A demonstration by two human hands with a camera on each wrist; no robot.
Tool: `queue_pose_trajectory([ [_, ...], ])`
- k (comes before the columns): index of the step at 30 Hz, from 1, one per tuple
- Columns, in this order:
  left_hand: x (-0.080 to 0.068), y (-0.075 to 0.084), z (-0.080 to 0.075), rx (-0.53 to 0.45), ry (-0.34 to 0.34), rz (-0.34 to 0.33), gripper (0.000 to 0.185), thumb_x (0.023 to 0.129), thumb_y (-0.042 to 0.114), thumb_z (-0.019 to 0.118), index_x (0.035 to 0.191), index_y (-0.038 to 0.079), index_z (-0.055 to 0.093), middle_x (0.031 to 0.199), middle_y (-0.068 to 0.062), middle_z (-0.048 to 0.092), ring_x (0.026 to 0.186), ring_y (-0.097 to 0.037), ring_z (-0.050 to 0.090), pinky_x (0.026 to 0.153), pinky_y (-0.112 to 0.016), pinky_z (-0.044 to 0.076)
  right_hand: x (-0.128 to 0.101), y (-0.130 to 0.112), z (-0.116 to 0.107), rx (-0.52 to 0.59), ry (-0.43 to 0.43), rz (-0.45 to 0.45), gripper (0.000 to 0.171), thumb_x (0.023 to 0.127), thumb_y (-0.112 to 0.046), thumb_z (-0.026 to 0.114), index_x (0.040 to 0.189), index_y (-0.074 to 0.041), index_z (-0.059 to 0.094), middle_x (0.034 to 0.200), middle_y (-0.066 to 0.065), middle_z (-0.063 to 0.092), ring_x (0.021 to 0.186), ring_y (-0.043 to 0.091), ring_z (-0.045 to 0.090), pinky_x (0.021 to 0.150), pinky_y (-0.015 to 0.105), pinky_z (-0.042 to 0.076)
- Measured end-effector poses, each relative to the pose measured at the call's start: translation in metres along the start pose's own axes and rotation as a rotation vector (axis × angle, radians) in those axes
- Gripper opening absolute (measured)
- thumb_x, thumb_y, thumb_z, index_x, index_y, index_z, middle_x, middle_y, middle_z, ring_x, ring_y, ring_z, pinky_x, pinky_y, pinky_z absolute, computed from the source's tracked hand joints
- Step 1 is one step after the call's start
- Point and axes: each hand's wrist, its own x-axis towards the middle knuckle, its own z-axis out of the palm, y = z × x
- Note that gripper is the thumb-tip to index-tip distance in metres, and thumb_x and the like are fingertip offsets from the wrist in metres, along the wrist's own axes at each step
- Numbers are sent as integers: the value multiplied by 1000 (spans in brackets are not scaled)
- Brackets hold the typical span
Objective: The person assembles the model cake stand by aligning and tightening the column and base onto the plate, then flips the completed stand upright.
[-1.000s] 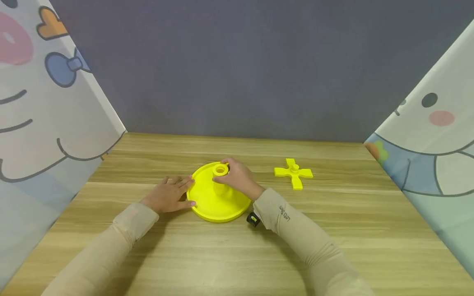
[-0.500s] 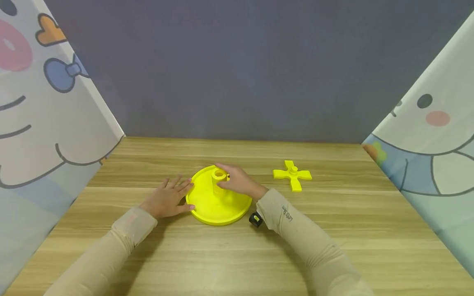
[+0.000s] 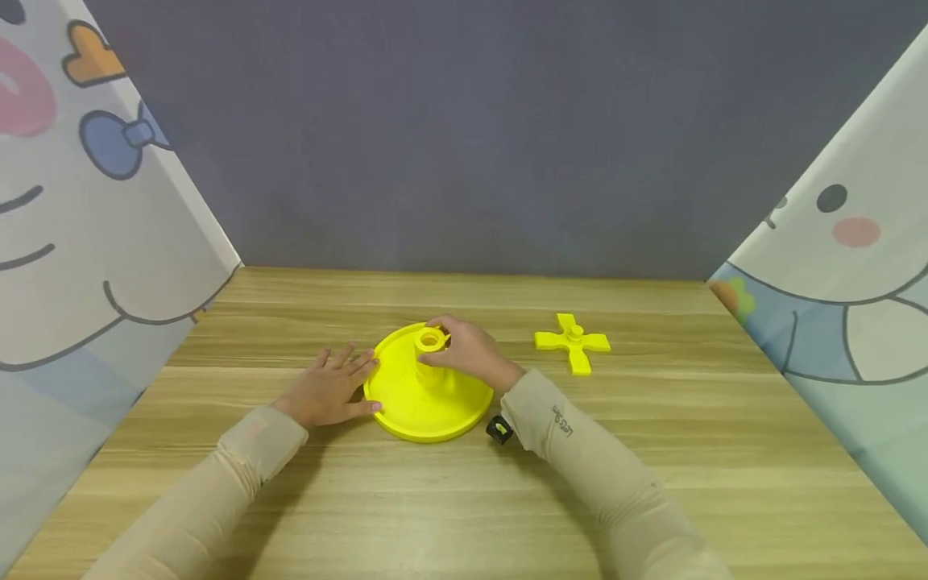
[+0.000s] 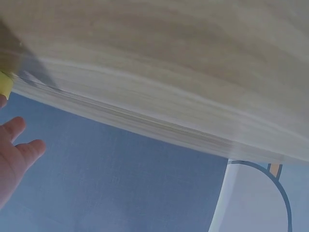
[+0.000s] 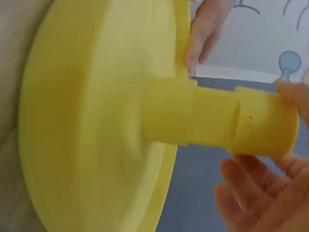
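Note:
A round yellow disc (image 3: pixel 416 403) lies on the wooden table (image 3: pixel 464 499), with a hollow yellow post (image 3: pixel 429 342) standing up from its middle. My right hand (image 3: pixel 464 350) grips the top section of the post with curled fingers; in the right wrist view the post (image 5: pixel 217 123) sticks out sideways from the disc (image 5: pixel 91 125), with my fingertips (image 5: pixel 260 193) round its end. My left hand (image 3: pixel 329 387) lies flat on the table, its straight fingers touching the disc's left rim. In the left wrist view that hand's fingers (image 4: pixel 14 150) show at the left edge.
A yellow cross-shaped piece (image 3: pixel 573 341) lies on the table to the right of the disc. Cartoon-printed panels (image 3: pixel 87 242) stand along the left and right sides (image 3: pixel 841 266), and a grey wall (image 3: pixel 464 137) closes the back. A small black wrist camera (image 3: pixel 498 429) sits under my right wrist.
My right hand's fingers have shifted slightly round the top of the post. The left hand, the disc and the cross piece have stayed where they were.

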Motion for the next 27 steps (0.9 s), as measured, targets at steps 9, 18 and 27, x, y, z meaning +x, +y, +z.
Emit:
queue_pose_trajectory([
  [9, -2, 3, -5, 16, -11, -2, 78, 93, 58, 47, 144, 0, 40, 148, -19, 37, 136, -46, 27, 107, -64, 22, 1, 0, -7, 31, -74, -68, 56, 86, -15, 71, 138, -4, 51, 133, 12, 56, 110, 27, 56, 93, 35, 47],
  [18, 0, 1, -5, 13, -15, -3, 78, 94, 58, 46, 144, -2, 39, 149, -19, 36, 137, -47, 26, 107, -64, 20, 2, -8, -6, -49, -46, -71, 56, 86, -15, 73, 136, -1, 52, 129, 14, 59, 108, 25, 58, 94, 34, 47],
  [27, 1, 2, -4, 1, -26, 3, 79, 94, 58, 46, 144, -2, 38, 149, -19, 36, 136, -48, 27, 106, -65, 22, 8, -7, -4, -21, -60, -102, 56, 81, -10, 77, 131, 1, 56, 130, 16, 58, 116, 25, 57, 100, 34, 44],
])
